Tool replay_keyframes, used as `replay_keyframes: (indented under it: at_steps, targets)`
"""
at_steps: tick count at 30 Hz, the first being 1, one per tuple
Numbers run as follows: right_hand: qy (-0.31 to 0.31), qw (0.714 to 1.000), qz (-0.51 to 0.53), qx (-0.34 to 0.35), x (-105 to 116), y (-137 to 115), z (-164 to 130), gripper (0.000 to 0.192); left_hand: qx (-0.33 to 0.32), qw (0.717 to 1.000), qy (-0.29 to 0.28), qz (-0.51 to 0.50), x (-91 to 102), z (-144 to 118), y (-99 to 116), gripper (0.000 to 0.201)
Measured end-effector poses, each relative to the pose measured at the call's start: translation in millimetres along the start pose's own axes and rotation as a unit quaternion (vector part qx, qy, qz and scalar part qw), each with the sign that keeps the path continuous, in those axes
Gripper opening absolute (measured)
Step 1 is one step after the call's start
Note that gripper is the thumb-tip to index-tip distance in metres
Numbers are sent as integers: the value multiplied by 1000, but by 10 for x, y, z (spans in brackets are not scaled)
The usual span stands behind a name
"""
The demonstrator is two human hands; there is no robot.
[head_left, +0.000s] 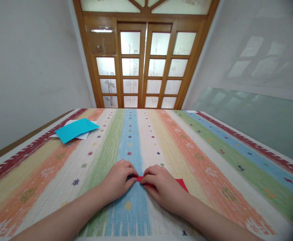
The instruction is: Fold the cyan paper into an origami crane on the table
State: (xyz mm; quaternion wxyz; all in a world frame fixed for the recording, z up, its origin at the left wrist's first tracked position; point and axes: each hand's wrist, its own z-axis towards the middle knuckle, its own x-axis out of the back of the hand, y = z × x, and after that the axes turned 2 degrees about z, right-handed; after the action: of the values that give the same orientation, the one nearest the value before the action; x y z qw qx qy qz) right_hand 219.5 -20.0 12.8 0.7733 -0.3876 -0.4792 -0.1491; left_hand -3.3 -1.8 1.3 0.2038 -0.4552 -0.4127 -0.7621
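Paper (182, 185), red, pinched by left grip (119, 177) and right grip (163, 185), juts beyond the latter.

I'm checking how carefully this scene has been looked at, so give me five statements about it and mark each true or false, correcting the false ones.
1. The right hand holds a red piece. True.
2. The left hand rests on the turquoise sheet. False: it is at the left end of the red piece, apart from the turquoise sheet.
3. White paper shows from under the turquoise sheet. True.
4. The tablecloth is one plain colour. False: it has stripes of several colours.
5. Glass panes are set in the wooden doors. True.
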Motion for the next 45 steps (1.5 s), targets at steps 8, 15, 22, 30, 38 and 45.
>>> replay_keyframes:
  at_steps: [8, 15, 22, 30, 38, 45]
  targets:
    - [-2, 1000, 6, 0, 59, -25, -12, 17, 21, 1000, -6, -17, -11, -17, 82, 10]
    - [4, 999, -12, -52, 97, -43, -21, 11, 18, 999, -10, -28, 7, -7, 105, 8]
    - [-8, 997, -20, -70, 97, -32, -19, 9, 18, 1000, -13, -15, 4, -26, 132, 12]
    - [-19, 995, -16, -98, 98, -31, -26, 14, 18, 1000, -14, -3, -5, -17, 116, 22]
    - [-43, 992, 13, -119, 92, -64, -51, 22, 31, 999, 7, -31, 1, -4, 103, 6]
    - [-28, 974, 152, -168, 310, -115, -11, 4, 64, 976, 104, -178, 71, 22, 100, 26]
